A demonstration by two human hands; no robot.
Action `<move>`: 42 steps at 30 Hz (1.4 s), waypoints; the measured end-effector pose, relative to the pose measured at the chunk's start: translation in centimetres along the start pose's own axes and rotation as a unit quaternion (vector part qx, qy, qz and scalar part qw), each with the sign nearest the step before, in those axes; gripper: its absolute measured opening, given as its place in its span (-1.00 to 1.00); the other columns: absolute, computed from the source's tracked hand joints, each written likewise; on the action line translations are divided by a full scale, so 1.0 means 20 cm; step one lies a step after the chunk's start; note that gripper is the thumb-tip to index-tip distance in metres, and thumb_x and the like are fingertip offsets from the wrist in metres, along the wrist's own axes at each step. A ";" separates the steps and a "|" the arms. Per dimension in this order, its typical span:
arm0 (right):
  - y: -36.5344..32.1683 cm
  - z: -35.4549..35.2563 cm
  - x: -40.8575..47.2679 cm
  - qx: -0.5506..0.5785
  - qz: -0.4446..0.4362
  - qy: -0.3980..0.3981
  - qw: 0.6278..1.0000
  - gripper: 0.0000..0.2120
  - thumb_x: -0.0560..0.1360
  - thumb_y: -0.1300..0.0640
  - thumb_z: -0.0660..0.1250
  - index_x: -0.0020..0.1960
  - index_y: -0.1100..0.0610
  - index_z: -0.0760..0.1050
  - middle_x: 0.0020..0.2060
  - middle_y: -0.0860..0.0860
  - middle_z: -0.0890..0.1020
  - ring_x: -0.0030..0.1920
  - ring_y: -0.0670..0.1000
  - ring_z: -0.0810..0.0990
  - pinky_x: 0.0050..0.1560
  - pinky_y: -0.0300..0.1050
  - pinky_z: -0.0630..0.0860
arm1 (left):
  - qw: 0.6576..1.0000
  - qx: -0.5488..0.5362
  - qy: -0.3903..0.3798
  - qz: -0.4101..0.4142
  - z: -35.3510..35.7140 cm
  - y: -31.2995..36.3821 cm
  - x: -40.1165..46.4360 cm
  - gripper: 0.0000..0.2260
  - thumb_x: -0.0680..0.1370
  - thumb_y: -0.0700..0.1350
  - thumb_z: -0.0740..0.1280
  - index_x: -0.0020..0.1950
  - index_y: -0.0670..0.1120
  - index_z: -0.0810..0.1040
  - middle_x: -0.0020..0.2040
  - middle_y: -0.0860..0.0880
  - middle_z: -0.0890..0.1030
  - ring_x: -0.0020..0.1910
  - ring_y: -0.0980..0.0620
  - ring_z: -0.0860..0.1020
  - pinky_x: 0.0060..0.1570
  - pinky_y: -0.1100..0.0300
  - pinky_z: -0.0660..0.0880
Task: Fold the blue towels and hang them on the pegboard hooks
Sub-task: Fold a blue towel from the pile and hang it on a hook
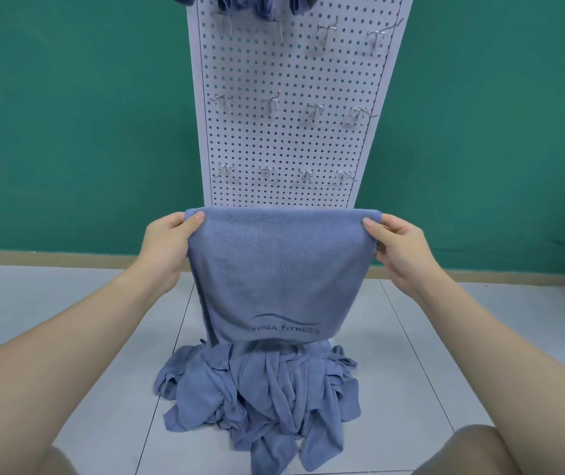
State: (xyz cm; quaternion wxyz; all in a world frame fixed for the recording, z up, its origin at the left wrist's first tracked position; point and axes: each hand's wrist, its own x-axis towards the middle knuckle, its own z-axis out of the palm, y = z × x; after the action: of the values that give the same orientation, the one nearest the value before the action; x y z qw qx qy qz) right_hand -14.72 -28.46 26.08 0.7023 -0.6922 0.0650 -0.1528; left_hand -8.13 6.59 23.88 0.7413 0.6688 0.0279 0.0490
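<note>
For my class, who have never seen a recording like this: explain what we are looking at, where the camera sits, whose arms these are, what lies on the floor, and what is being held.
There is no machine here. A person wears one camera on the head, looking forward and down, so the two bare arms reaching in from below are the wearer's own.

The left hand and the right hand each pinch a top corner of a blue towel, holding it up so that it hangs flat. It is printed with the words YOGA FITNESS.

On the tiled floor below lies a crumpled pile of blue towels.

Behind stands a white pegboard with rows of metal hooks, against a green wall. At its top edge some blue cloth already hangs, mostly cut off by the frame.
</note>
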 end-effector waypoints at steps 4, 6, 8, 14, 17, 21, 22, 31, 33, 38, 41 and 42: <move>0.00 -0.01 0.00 -0.019 -0.004 0.009 1.000 -0.88 0.58 0.23 0.44 0.09 0.22 0.69 -0.05 0.10 0.72 -0.08 0.02 0.63 -0.04 -0.06 0.55 | 1.000 -0.005 0.011 0.019 0.00 0.01 0.00 -0.87 0.66 -0.09 0.37 -0.04 -0.03 0.69 -0.02 0.01 0.72 -0.06 0.01 0.62 0.08 0.02 0.54; 0.01 -0.01 0.01 -0.032 -0.004 0.027 0.999 -0.93 0.55 0.22 0.49 0.01 0.19 0.70 -0.11 0.08 0.71 -0.13 0.01 0.61 -0.10 -0.08 0.53 | 0.999 -0.013 0.023 0.026 0.00 0.01 0.00 -0.88 0.65 -0.11 0.38 -0.06 -0.03 0.68 -0.04 0.01 0.70 -0.08 0.03 0.60 0.04 0.09 0.53; 0.00 -0.01 0.02 -0.040 -0.009 0.054 0.998 -0.94 0.52 0.22 0.52 -0.04 0.17 0.66 -0.23 0.00 0.70 -0.24 -0.06 0.60 -0.22 -0.19 0.52 | 0.999 -0.015 0.040 0.033 -0.01 0.01 0.01 -0.90 0.64 -0.13 0.39 -0.06 -0.04 0.66 -0.07 0.00 0.67 -0.12 0.05 0.58 0.02 0.12 0.53; 0.01 0.02 0.02 -0.002 0.062 -0.002 0.998 -0.76 0.52 0.23 0.52 0.17 0.21 0.60 -0.08 0.10 0.75 -0.18 -0.02 0.65 -0.10 -0.20 0.57 | 0.993 -0.011 0.115 0.010 -0.04 0.03 0.03 -0.72 0.56 -0.12 0.50 0.19 -0.07 0.49 -0.05 0.01 0.62 -0.15 0.02 0.55 -0.07 0.12 0.54; 0.05 0.02 -0.01 -0.031 0.101 -0.032 0.994 -0.95 0.55 0.25 0.48 -0.10 0.20 0.66 -0.37 -0.02 0.63 -0.28 -0.02 0.50 -0.13 -0.19 0.53 | 0.998 0.018 0.065 -0.019 -0.07 0.00 0.04 -0.79 0.56 -0.17 0.49 0.18 -0.11 0.62 0.10 -0.07 0.70 0.06 -0.05 0.68 0.05 0.15 0.60; 0.08 0.03 -0.04 -0.050 0.117 -0.037 0.991 -0.85 0.59 0.26 0.43 -0.16 0.17 0.59 -0.46 -0.10 0.58 -0.45 -0.12 0.51 -0.23 -0.22 0.57 | 0.997 0.050 0.018 -0.059 -0.08 -0.01 0.01 -0.94 0.58 -0.22 0.47 0.04 -0.16 0.67 0.07 -0.16 0.71 -0.05 -0.11 0.68 -0.06 0.12 0.64; 0.08 0.03 -0.04 -0.054 0.113 -0.033 0.992 -0.85 0.59 0.25 0.42 -0.16 0.17 0.59 -0.43 -0.08 0.62 -0.43 -0.11 0.55 -0.17 -0.17 0.60 | 0.996 0.056 0.016 -0.065 -0.08 -0.01 0.00 -0.94 0.58 -0.22 0.47 0.04 -0.17 0.66 0.04 -0.16 0.71 -0.12 -0.10 0.67 -0.12 0.11 0.67; 0.07 0.19 -0.09 -0.179 0.043 0.009 0.983 -0.77 0.55 0.21 0.47 -0.25 0.18 0.53 -0.32 0.10 0.55 -0.28 0.08 0.54 -0.18 0.00 0.68 | 0.989 0.094 0.109 -0.045 0.03 0.00 -0.01 -0.79 0.54 -0.23 0.47 -0.22 -0.11 0.49 -0.11 -0.17 0.60 -0.18 -0.15 0.58 -0.29 0.05 0.62; 0.05 0.24 -0.10 -0.181 0.037 0.016 0.983 -0.75 0.54 0.21 0.47 -0.27 0.18 0.51 -0.35 0.09 0.54 -0.30 0.07 0.54 -0.28 -0.09 0.63 | 0.989 0.115 0.094 -0.018 0.09 0.02 -0.05 -0.78 0.52 -0.22 0.48 -0.24 -0.11 0.48 -0.16 -0.15 0.59 -0.19 -0.13 0.58 -0.27 -0.02 0.66; 0.02 0.36 -0.18 -0.169 0.037 0.005 0.985 -0.74 0.54 0.23 0.45 -0.29 0.18 0.49 -0.35 0.11 0.56 -0.34 0.06 0.56 -0.34 -0.14 0.61 | 0.986 0.156 0.037 0.038 0.25 0.04 -0.17 -0.77 0.49 -0.20 0.49 -0.28 -0.07 0.48 -0.37 -0.02 0.51 -0.30 -0.08 0.50 -0.26 -0.24 0.68; -0.01 0.43 -0.22 -0.153 0.037 -0.014 0.987 -0.79 0.54 0.23 0.46 -0.22 0.30 0.55 -0.32 0.13 0.60 -0.31 0.06 0.59 -0.19 0.07 0.72 | 0.982 0.175 0.007 0.064 0.31 0.03 -0.24 -0.78 0.45 -0.15 0.51 -0.30 -0.04 0.50 -0.40 -0.04 0.58 -0.31 -0.16 0.58 -0.19 -0.27 0.66; -0.01 0.45 -0.23 -0.149 0.039 -0.019 0.988 -0.79 0.54 0.21 0.47 -0.17 0.35 0.57 -0.30 0.14 0.63 -0.31 0.06 0.60 -0.14 0.10 0.72 | 0.981 0.179 -0.002 0.070 0.33 0.03 -0.26 -0.79 0.45 -0.13 0.52 -0.29 -0.03 0.52 -0.35 -0.07 0.63 -0.25 -0.20 0.65 -0.16 -0.26 0.66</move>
State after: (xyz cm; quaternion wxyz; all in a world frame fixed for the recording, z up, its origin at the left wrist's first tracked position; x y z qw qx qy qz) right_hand -16.34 -18.55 26.11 0.5979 -0.7890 0.1006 -0.1001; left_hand -12.56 -0.34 25.10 0.6041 0.7913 -0.0126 0.0936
